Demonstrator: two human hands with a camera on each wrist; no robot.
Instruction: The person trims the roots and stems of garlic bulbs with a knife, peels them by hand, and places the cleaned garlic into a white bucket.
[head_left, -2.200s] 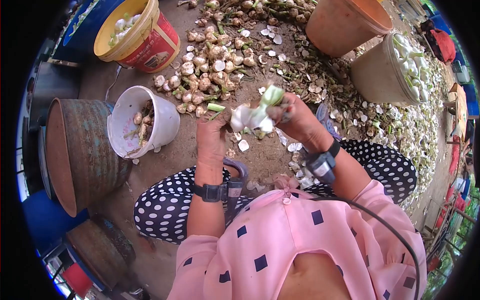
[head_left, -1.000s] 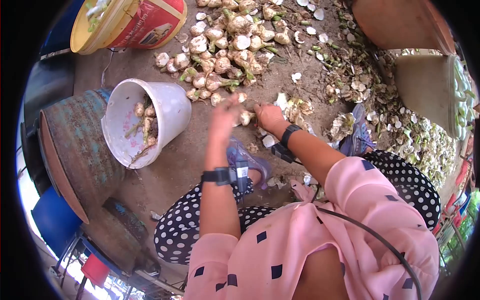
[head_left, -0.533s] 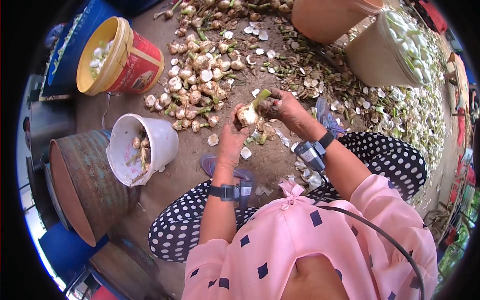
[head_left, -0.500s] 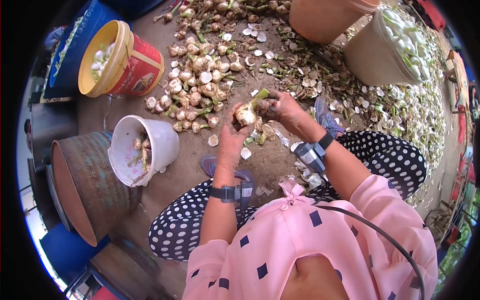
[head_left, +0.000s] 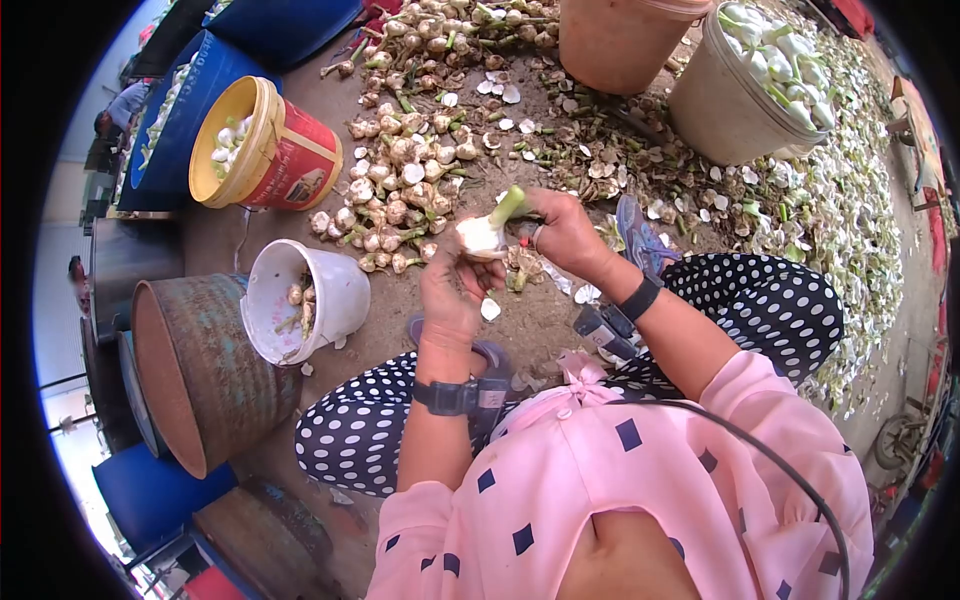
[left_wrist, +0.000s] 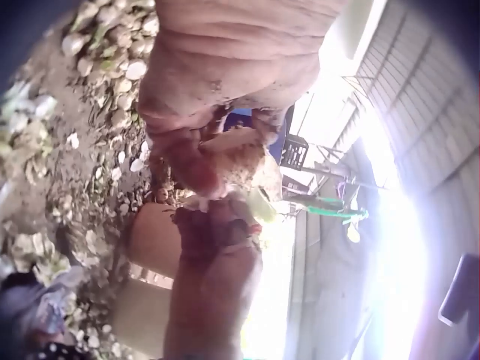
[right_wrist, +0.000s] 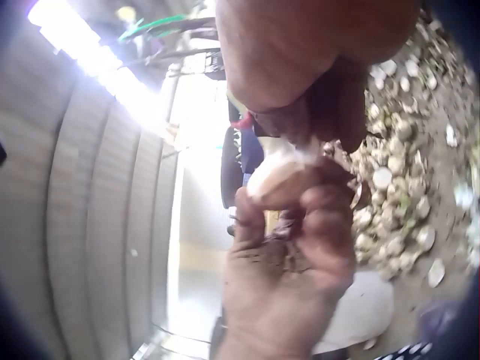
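In the head view, my left hand [head_left: 450, 290] holds a garlic bulb [head_left: 481, 238] from below, its fingers and thumb round the sides. The bulb shows a white face, and a thick green stem [head_left: 509, 205] slants up from it to the right. My right hand [head_left: 572, 237] has its fingers curled at the stem side of the bulb. Seen from the right wrist, its fingers pinch close against the pale bulb [right_wrist: 281, 180], partly hiding it. The left wrist view shows brown, dirty skin on the bulb's [left_wrist: 236, 157] other side.
Unpeeled garlic [head_left: 400, 190] lies heaped ahead, with scattered skins [head_left: 600, 150] to its right. A white bucket [head_left: 345, 300] holds a few bulbs, near a rusty drum [head_left: 240, 350]. A yellow-red bucket [head_left: 300, 160] and a beige bucket [head_left: 715, 105] contain peeled garlic. An orange bucket [head_left: 620, 45] stands behind.
White peeled garlic was in my hands at first; then both hands were low by the heap. A brown-skinned bulb came up between them, and its visible face has turned white.
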